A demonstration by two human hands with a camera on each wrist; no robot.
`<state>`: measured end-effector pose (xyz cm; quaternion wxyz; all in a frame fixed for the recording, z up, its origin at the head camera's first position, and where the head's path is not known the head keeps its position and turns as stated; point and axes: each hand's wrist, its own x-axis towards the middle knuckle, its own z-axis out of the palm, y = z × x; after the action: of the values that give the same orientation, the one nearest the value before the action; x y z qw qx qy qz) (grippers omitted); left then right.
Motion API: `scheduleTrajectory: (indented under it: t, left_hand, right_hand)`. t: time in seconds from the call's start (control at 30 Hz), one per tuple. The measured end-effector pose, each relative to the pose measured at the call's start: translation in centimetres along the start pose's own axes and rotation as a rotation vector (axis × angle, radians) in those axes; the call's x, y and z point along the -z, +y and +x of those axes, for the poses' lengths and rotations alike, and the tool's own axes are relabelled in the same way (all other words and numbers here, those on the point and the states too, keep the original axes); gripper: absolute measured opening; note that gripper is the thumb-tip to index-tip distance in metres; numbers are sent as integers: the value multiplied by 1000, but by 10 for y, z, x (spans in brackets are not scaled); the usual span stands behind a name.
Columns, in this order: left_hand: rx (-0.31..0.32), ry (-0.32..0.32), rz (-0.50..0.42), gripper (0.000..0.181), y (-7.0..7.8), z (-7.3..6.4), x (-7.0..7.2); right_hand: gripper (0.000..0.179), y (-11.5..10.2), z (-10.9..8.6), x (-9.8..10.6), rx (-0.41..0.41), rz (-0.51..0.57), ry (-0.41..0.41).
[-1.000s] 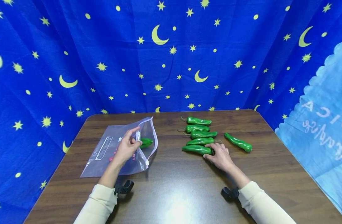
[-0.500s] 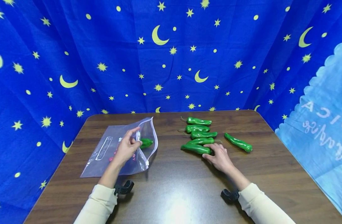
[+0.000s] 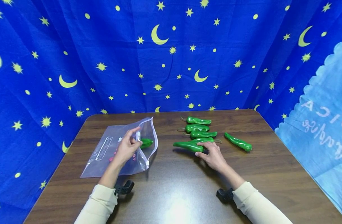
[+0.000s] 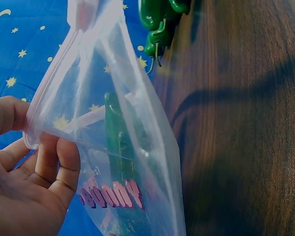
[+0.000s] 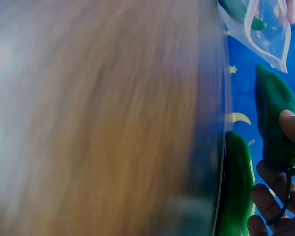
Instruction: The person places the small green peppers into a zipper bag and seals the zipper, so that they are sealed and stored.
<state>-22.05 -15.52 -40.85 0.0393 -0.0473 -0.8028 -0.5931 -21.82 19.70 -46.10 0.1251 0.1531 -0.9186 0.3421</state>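
Note:
My left hand (image 3: 126,150) pinches the edge of a clear zip bag (image 3: 105,155) on the left of the table, holding its mouth apart. Inside the bag lies one green pepper (image 3: 146,143), which also shows through the printed plastic in the left wrist view. With thumb and fingers, my right hand (image 3: 213,157) grips another green pepper (image 5: 275,113) near its stem end. In the head view this pepper points left toward the bag and overlaps the nearest pepper of the row (image 3: 201,140). The right wrist view shows its stem hanging between my fingers.
Several more green peppers (image 3: 199,120) lie in a row behind the right hand. A single pepper (image 3: 238,142) lies apart to the right on the wooden table (image 3: 165,193). Blue star-and-moon cloth (image 3: 171,56) hangs behind the table, with a light blue cloth (image 3: 325,124) at right.
My right hand has shifted left and slightly away from me, with the gripped pepper moving along from its place at the front of the row. The left hand and bag have stayed put.

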Motion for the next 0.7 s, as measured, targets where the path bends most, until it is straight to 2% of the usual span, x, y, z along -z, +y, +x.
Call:
scheduleTrajectory:
  t: [0.2, 0.37, 0.7]
  left_hand:
    - [-26, 6, 8, 62, -4, 1, -1]
    - [-3, -2, -4, 62, 0, 0, -1]
    - [-3, -8, 14, 60, 32, -14, -1]
  right_hand:
    - [39, -16, 6, -9, 35, 19, -21]
    - [39, -28, 11, -16, 61, 33, -24]
    - [39, -48, 24, -26, 59, 42, -47]
